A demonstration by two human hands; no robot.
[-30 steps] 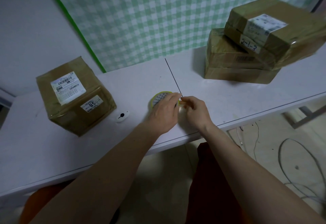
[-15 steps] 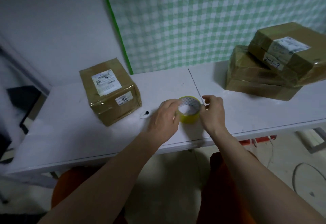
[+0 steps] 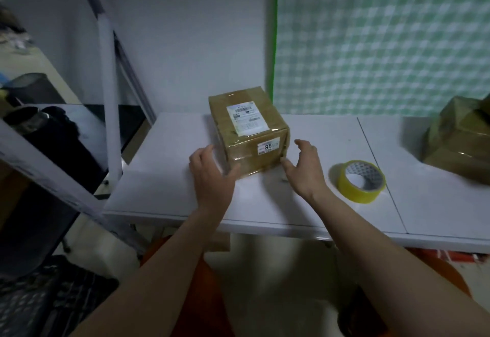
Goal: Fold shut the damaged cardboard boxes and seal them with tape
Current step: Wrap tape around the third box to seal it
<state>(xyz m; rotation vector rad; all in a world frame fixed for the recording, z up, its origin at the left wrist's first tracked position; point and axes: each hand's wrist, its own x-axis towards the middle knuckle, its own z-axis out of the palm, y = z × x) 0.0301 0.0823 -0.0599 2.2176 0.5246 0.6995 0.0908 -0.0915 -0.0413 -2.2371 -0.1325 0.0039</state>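
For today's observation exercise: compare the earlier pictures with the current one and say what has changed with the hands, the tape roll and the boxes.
Both hands let go of the yellow tape roll and moved left to the box marked 85. The left hand and right hand now flank it with spread fingers; the left thumb seems to touch it. The roll lies alone on the table, to the right hand's right. The box and the stacked boxes stayed put.

Both hands — left [image 3: 209,175], right [image 3: 305,169] — are off the tape roll [image 3: 361,181] and now flank the labelled box [image 3: 249,135].
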